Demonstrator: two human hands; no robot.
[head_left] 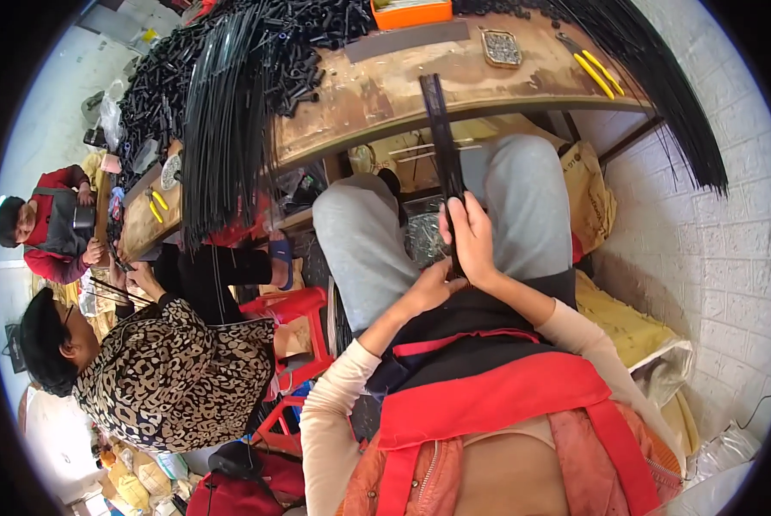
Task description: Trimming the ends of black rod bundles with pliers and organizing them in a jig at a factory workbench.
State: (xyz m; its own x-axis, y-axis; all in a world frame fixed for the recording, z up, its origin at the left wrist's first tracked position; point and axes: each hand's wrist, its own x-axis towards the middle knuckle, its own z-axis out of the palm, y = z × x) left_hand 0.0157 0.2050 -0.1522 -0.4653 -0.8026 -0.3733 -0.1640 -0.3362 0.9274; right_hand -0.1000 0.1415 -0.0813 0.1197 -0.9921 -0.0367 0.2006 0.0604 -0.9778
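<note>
A narrow bundle of thin black rods [441, 138] stands upright between my knees, its upper end reaching over the table's front edge. My right hand [471, 236] is closed around its lower part. Just below, my left hand [433, 288] has its fingers closed at the bundle's bottom end; my fingers and the right wrist partly hide that end. On the wooden table [394, 82] ahead lie yellow-handled pliers [599, 73] and a small square dish of tiny metal parts [500, 47].
Long black rods [226, 138] overhang the table at left, more rods [682, 103] at right. Black tubular pieces [291, 52] are heaped behind, near an orange box [411, 13]. Two co-workers sit at left, one in a patterned top [179, 370]. A white brick wall [704, 258] rises at right.
</note>
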